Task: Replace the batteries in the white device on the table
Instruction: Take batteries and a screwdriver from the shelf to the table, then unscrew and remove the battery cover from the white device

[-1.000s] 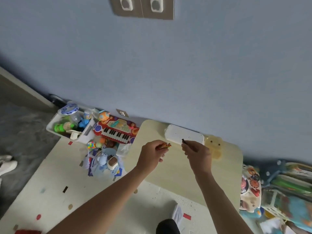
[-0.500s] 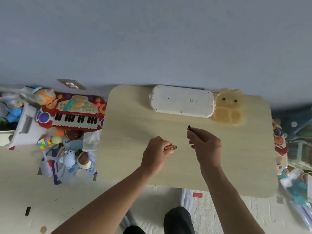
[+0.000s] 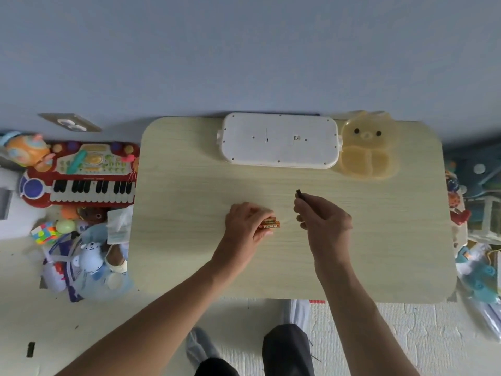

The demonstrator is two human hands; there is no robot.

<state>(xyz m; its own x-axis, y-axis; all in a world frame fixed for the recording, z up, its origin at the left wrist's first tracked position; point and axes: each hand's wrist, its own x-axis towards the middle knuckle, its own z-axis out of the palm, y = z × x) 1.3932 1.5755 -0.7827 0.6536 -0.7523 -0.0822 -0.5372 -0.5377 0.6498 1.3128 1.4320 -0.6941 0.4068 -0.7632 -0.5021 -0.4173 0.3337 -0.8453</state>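
The white device (image 3: 279, 140) lies flat at the far edge of the worktop (image 3: 189, 185), touching a yellow bear-shaped tray (image 3: 367, 147) toward the far right corner. Near the middle of the worktop, the left hand (image 3: 248, 222) pinches two orange batteries (image 3: 269, 223) against the surface. Just beside it, the right hand (image 3: 324, 223) grips a small dark tool (image 3: 299, 193), its tip pointing toward the device.

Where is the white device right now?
The white device lies at the table's far edge by the wall, right of centre, touching the yellow bear-shaped tray on its right, beyond both hands.
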